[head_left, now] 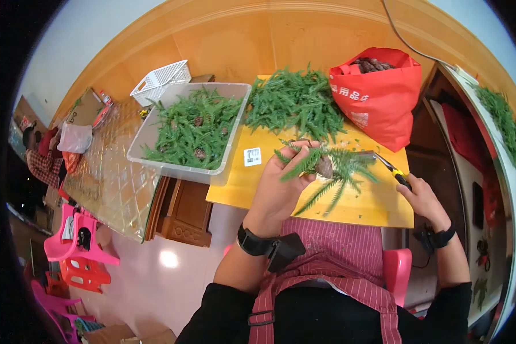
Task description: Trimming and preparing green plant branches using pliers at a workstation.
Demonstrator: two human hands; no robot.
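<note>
My left hand is closed round a green pine sprig with a brown pine cone at its middle, held over the yellow table. The sprig's needles fan out to the right of the fingers. In my right hand is a pair of pliers with yellow-and-black handles, gripped near the table's right edge. The metal jaws point left toward the sprig's needles; whether they touch them I cannot tell.
A clear plastic bin of sprigs and cones overhangs the yellow table on the left. Behind lies a pile of green sprigs. A red bag of pine cones stands back right. Far left, a person sits beyond a plastic-covered table.
</note>
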